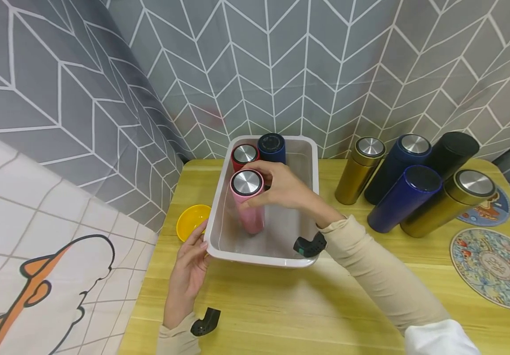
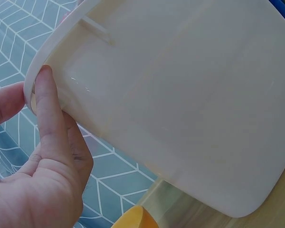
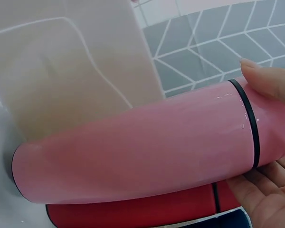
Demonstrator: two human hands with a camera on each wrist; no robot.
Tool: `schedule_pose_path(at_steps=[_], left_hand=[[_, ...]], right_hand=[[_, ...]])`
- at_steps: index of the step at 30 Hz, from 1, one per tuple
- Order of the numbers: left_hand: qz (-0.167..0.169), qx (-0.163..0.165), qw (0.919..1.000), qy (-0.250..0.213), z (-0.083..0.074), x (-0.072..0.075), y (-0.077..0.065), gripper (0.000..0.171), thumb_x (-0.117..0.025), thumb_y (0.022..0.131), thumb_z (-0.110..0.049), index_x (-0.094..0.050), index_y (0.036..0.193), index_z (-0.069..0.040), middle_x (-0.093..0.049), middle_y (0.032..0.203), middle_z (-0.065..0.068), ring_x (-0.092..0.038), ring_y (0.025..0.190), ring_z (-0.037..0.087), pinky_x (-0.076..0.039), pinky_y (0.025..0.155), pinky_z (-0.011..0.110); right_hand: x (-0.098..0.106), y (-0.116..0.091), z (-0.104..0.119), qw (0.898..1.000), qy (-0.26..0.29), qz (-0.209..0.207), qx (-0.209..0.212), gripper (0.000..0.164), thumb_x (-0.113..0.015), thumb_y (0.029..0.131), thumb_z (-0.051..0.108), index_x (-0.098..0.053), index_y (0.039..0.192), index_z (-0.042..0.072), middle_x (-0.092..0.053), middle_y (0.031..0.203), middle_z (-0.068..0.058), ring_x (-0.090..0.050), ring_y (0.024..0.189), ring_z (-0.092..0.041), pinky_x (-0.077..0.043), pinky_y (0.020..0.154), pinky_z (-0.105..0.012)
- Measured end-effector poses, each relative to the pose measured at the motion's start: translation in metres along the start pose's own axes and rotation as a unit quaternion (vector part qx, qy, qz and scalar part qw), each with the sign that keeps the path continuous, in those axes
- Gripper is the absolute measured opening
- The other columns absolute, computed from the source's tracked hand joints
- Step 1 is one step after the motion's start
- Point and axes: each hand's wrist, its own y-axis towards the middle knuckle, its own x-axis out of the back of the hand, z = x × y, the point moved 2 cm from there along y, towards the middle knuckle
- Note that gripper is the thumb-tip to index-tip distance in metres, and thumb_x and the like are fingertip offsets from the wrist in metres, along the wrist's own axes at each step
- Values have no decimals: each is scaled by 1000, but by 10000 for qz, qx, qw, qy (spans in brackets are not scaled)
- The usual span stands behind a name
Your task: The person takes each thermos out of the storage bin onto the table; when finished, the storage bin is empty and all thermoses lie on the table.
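A pink thermos (image 1: 252, 214) with a silver-topped lid stands inside the white plastic bin (image 1: 261, 258). My right hand (image 1: 281, 185) grips it around the lid, thumb on one side and fingers on the other, as the right wrist view shows on the pink thermos (image 3: 137, 142). Behind it in the bin are a red thermos (image 1: 245, 154) and a dark blue thermos (image 1: 272, 147). My left hand (image 1: 190, 261) pinches the bin's rim at the near left corner; in the left wrist view the thumb and fingers of that hand (image 2: 47, 156) straddle the rim.
Right of the bin stand several thermoses: a slim gold one (image 1: 353, 177), a dark navy one (image 1: 390, 172), a black one (image 1: 452, 153), a glossy blue one (image 1: 398, 204) and a larger gold one (image 1: 441, 207). A yellow bowl (image 1: 190, 219) sits left; round patterned mats (image 1: 494, 266) lie right.
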Motion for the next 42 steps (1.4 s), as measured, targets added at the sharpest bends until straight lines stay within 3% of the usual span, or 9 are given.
schedule_pose_path(at_steps=[10, 16, 25, 29, 34, 42], left_hand=[[-29, 21, 10000, 50, 0, 0, 0, 49, -31, 102, 10, -54, 142, -6, -65, 125, 6, -69, 105, 14, -62, 87, 21], [-12, 28, 10000, 88, 0, 2, 0, 49, -31, 101, 10, -54, 142, -6, -65, 124, 6, -69, 104, 14, -62, 87, 21], [122, -3, 9999, -50, 1, 2, 0, 50, -30, 101, 11, -52, 143, -4, -63, 122, 7, -68, 104, 14, -62, 87, 20], [207, -73, 9996, -162, 0, 3, 0, 50, -29, 100, 13, -49, 144, -2, -63, 123, 8, -68, 105, 16, -61, 89, 22], [170, -116, 9997, -136, 0, 2, 0, 51, -29, 100, 13, -49, 144, -1, -63, 124, 9, -67, 106, 16, -61, 90, 23], [110, -107, 9999, 42, -1, 1, 0, 50, -31, 101, 12, -49, 144, -2, -64, 123, 7, -67, 106, 14, -61, 90, 21]], right_hand=[[16, -15, 19, 9996, 144, -212, 118, 73, -94, 65, 15, -63, 131, 13, -72, 118, -5, -70, 101, -16, -59, 95, -30], [25, -27, 35, 9981, 77, -578, 220, 75, -94, 64, 15, -63, 132, 14, -71, 120, -3, -70, 101, -15, -58, 93, -27], [42, -56, 69, 9901, 554, -1115, 645, 76, -94, 63, 4, -64, 132, 15, -68, 126, -1, -65, 110, -17, -56, 99, -27], [51, -71, 80, 9825, 823, -1434, 859, 76, -92, 62, -1, -64, 131, 11, -69, 123, -3, -66, 109, -20, -57, 98, -25], [62, -87, 91, 9648, 1451, -1795, 1264, 75, -88, 63, -11, -63, 132, 3, -69, 123, -8, -65, 111, -23, -58, 97, -23], [83, -114, 95, 9391, 1835, -2517, 1453, 71, -79, 65, -21, -63, 131, 0, -68, 125, -11, -62, 116, -25, -60, 93, -21]])
